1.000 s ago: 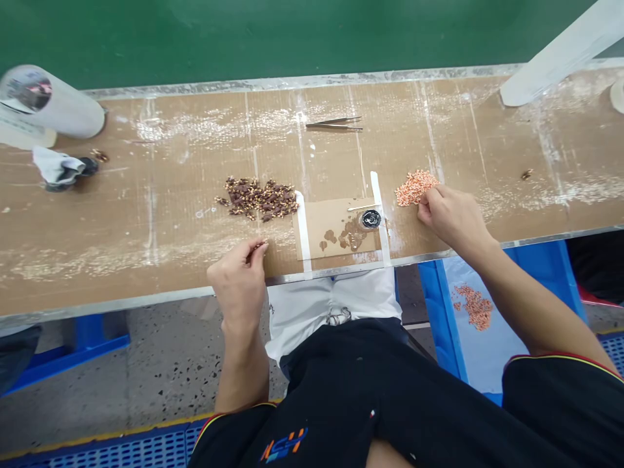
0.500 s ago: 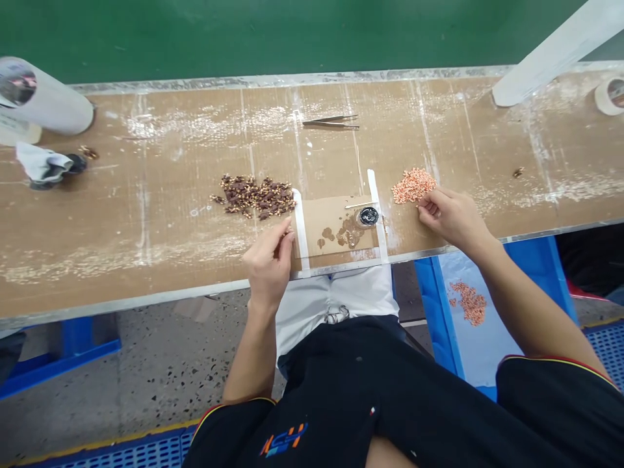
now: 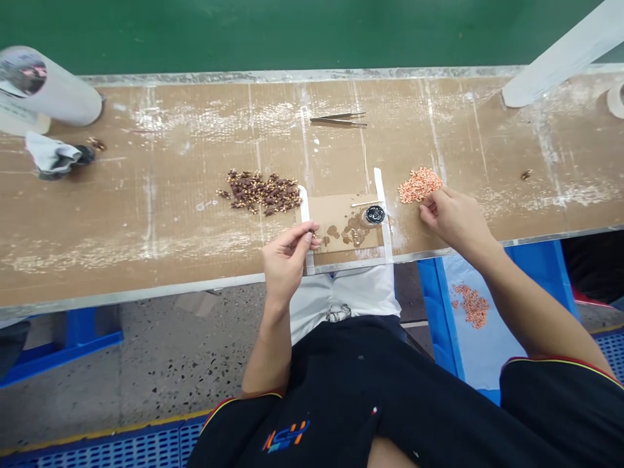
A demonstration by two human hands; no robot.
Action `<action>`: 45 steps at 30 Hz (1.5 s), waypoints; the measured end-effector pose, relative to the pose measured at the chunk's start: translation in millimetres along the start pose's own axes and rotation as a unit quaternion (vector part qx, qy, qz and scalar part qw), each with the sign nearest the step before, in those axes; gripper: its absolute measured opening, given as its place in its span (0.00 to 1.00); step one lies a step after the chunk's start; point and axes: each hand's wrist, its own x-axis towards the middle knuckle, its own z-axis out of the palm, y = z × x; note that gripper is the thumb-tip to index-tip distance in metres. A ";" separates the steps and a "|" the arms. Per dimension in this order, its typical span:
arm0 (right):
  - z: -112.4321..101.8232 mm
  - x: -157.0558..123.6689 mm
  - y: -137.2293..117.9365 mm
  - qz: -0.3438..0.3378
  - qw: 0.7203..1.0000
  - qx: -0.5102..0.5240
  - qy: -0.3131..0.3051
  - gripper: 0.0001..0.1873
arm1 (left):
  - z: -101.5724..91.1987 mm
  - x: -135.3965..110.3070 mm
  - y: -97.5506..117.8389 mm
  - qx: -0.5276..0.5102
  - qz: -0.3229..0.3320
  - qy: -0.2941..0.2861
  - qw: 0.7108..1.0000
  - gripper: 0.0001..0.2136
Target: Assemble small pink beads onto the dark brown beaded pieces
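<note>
My left hand (image 3: 287, 260) is closed in a pinch on a small dark-and-gold piece (image 3: 311, 232), held over the left edge of a taped cardboard pad (image 3: 326, 208). Such pieces lie in a brown-and-gold pile (image 3: 263, 193) just beyond that hand. My right hand (image 3: 451, 214) has its fingertips pressed together at the near edge of a pile of small orange pieces (image 3: 419, 185); whatever they hold is hidden. Between the hands, a small round pot (image 3: 374, 215) with black contents stands on the pad, beside a thin white stick (image 3: 364, 204) and wet brown stains.
Tweezers (image 3: 338, 120) lie farther back on the cardboard-covered bench (image 3: 195, 156). White cylinders (image 3: 73, 91) and a crumpled cloth (image 3: 53, 155) stand at the left. A slanting white post (image 3: 550, 58) rises at the right. Below is a blue tray (image 3: 433, 312) with more orange pieces.
My left hand has moved right, from beside the brown pile to the pad's left edge, with a small piece now showing between its fingers. My right hand stays by the orange pile.
</note>
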 end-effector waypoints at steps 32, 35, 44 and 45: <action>-11.9 -1.2 27.4 -0.078 0.992 0.090 -0.039 0.11 | -15.9 9.0 -11.7 -0.140 -0.052 -0.056 0.987 0.21; -16.6 -1.7 29.1 -0.093 0.989 0.105 -0.038 0.11 | -19.2 9.6 -11.2 -0.140 -0.064 -0.071 0.986 0.22; -62.3 12.0 -11.5 -0.118 0.981 0.151 -0.019 0.06 | -18.4 9.0 -16.2 -0.092 -0.024 -0.078 0.992 0.19; -66.1 13.4 -18.3 -0.126 0.980 0.152 -0.015 0.06 | -18.7 7.6 -15.4 -0.071 0.001 -0.077 0.994 0.17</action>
